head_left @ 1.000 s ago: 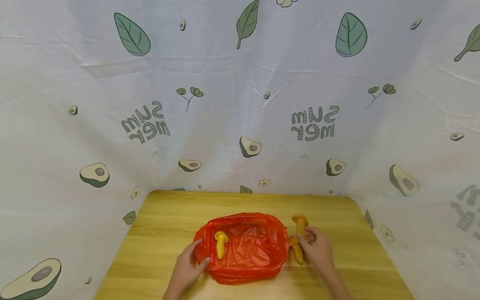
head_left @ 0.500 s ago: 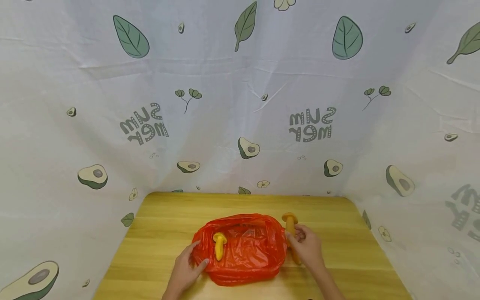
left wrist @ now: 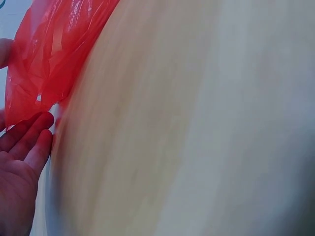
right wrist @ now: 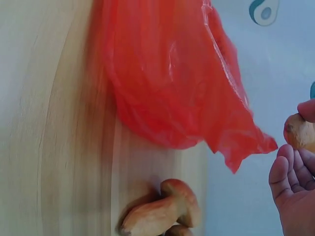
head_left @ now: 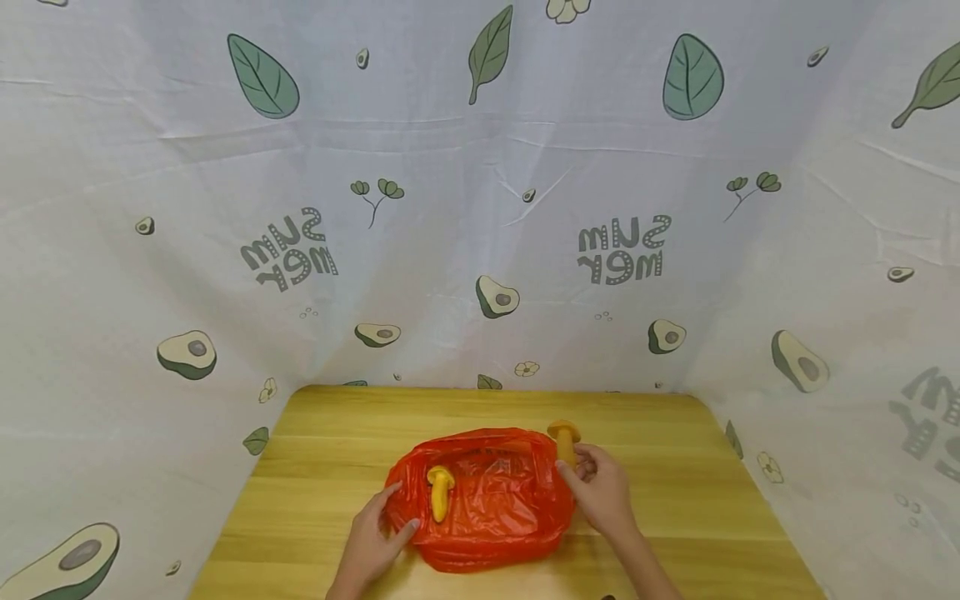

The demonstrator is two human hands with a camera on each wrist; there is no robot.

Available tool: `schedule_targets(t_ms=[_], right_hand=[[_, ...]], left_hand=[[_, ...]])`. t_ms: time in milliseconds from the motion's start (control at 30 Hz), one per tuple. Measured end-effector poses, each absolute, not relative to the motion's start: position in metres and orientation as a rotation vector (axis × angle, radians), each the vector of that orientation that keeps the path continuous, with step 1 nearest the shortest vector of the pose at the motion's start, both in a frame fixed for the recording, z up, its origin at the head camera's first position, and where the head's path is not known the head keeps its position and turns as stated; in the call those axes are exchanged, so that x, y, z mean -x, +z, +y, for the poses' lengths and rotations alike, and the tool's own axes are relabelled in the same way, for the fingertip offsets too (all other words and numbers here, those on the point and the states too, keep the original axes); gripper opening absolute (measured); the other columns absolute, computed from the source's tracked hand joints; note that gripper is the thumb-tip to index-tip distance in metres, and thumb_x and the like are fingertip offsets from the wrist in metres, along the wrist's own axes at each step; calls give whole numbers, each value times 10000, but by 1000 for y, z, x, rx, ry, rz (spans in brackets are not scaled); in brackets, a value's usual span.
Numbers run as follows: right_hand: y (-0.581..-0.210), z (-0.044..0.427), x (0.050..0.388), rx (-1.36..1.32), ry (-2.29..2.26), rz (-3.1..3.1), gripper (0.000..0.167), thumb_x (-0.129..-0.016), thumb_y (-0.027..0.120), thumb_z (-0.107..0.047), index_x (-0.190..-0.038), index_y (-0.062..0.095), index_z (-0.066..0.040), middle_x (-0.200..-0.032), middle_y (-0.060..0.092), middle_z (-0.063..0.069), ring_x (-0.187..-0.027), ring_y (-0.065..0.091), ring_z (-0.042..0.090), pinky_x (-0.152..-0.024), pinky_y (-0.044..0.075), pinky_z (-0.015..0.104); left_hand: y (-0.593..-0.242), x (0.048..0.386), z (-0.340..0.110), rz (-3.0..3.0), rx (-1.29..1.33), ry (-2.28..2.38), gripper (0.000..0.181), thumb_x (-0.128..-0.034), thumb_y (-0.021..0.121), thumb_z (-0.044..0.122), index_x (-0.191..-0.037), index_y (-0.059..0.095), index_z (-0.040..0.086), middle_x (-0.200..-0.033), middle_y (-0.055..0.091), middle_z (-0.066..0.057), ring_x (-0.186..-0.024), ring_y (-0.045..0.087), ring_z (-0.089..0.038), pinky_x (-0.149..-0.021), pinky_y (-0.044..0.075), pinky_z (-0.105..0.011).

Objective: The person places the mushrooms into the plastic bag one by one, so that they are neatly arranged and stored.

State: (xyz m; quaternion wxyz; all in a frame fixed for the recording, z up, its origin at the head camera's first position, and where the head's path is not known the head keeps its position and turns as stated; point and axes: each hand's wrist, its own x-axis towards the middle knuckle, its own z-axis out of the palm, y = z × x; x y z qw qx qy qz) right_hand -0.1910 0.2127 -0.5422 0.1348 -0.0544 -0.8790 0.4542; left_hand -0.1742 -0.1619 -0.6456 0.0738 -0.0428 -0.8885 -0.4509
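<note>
In the head view a red plastic bag [head_left: 495, 505] lies with its mouth spread wide, a yellow mushroom [head_left: 439, 493] inside at its left. My left hand [head_left: 371, 537] grips the bag's left side, thumb on the near rim; the left wrist view shows its fingers [left wrist: 37, 142] against the red plastic [left wrist: 54, 59]. With thumb and fingers my right hand [head_left: 606, 493] holds an orange-brown mushroom [head_left: 566, 448], cap up, at the bag's right rim. That mushroom's end [right wrist: 300, 132] shows in the right wrist view. Another mushroom [right wrist: 155, 216] lies on the table beside the bag.
Part of one more brown thing [right wrist: 178, 231] shows at the lower edge of the right wrist view. The wooden table [head_left: 330, 433] runs back to a pale printed curtain [head_left: 450, 242], which also stands along the left and right sides.
My right hand has moved left with its mushroom, from beside the bag to the right rim. The mushroom below that hand is now out of sight in the head view. My left hand keeps its place.
</note>
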Motion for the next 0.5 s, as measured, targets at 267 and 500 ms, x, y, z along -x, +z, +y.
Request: schedule_targets(t_ms=[267,500], right_hand=[[-537,196,191,148,1371,-2557,422,-886,823,-180,-1222,674,28,-945,681,87,-779,588,122,-636,548,174],[-538,180,193,48,1389,-2534,399,-875,836,-181,-1191,690,15,-954,677,77,-740,572,72,-627,528,184]], left_hand=[[-647,174,-161,-2667,125,-1345,703,-849,834,399,-1430,584,93,-1381,652,-143,-1289,622,-346,-1092,510,-535],[-646,174,-161,-2644,150,-1322,683,-847,839,384,-1411,598,85,-1367,659,-153,-1268,633,-361,-1059,531,-544]])
